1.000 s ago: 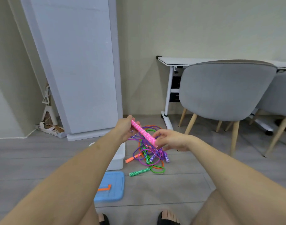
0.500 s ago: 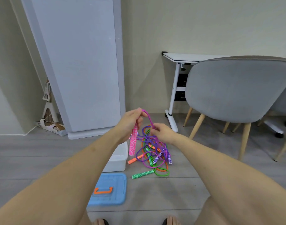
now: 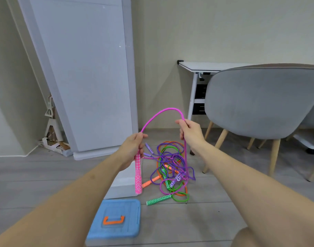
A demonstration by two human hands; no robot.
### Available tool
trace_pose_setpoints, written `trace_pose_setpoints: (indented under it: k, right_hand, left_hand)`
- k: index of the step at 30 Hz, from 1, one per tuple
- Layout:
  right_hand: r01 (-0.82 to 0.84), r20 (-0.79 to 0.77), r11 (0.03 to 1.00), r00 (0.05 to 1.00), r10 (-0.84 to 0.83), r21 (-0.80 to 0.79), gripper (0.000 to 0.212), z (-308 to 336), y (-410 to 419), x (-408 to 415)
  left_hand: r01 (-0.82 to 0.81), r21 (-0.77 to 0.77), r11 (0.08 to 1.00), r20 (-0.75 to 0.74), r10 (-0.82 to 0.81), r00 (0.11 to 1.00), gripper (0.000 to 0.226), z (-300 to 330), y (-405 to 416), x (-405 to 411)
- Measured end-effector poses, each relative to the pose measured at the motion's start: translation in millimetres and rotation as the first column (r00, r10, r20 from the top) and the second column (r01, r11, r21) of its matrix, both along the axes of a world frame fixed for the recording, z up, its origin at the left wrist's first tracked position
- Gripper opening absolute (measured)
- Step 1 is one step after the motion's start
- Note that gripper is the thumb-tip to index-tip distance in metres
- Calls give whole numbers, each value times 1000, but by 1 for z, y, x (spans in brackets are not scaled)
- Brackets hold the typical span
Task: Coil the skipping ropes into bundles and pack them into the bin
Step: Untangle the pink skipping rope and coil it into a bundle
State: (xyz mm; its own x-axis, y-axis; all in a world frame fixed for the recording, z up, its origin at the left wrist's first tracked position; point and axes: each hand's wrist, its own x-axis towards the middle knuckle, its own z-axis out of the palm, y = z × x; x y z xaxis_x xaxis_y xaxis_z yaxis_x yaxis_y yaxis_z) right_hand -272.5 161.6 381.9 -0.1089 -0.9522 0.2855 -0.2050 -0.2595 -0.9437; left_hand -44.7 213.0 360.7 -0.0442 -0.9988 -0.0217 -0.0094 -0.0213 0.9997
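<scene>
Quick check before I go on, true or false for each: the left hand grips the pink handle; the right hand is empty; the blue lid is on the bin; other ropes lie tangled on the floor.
1. The left hand grips the pink handle. True.
2. The right hand is empty. False: it holds the pink rope.
3. The blue lid is on the bin. False: it lies on the floor beside it.
4. Other ropes lie in a tangled pile on the floor. True.

A pink rope (image 3: 161,111) with a pink-and-white diamond-patterned handle (image 3: 138,175) is showing above a tangle of purple, green and orange ropes (image 3: 170,163), beside a white bin (image 3: 122,184) and blue lid (image 3: 117,220) bearing an orange handle (image 3: 113,220).
</scene>
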Motion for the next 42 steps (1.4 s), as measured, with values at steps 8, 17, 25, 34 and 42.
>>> trace_pose_setpoints:
  k: [8,17,25,34,42]
  right_hand:
    - [-99,-56,990,994,94,-98,22,26,9,19]
    - [-26,68,1000,997,25,14,11,16,16,14]
    - [-117,200,991,972,127,-64,13,40,39,36]
    - [-196,252,946,932,262,-258,11,92,55,48]
    - [-96,-242,992,967,74,-80,18,11,25,19]
  left_hand:
    - [-70,-137,988,11,73,997,24,9,-6,-23]
    - [-74,-80,994,-57,69,996,26,12,-4,-18]
    - [-13,-184,983,6,14,1000,29,12,-3,-19]
    - [-88,-238,967,-147,54,988,25,27,2,-31]
    - [-218,-204,954,-259,162,952,31,29,-4,-21]
